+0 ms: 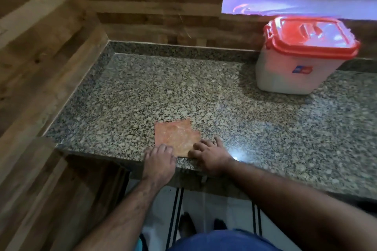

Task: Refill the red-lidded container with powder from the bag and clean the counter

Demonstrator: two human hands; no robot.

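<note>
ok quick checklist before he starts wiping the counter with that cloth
1. Lid on the red-lidded container: ok, it sits closed on top.
2. Container away from the wiping area: ok, it stands at the back right, apart from the orange cloth.
3. Cloth flat on the granite counter: ok, near the front edge.
4. Both hands on the cloth: ok, left hand and right hand rest fingers on its near edge.
5. Spilled powder to wipe: cannot tell, the speckled granite hides it.
6. Bag put away: cannot tell, no bag is in view.
</note>
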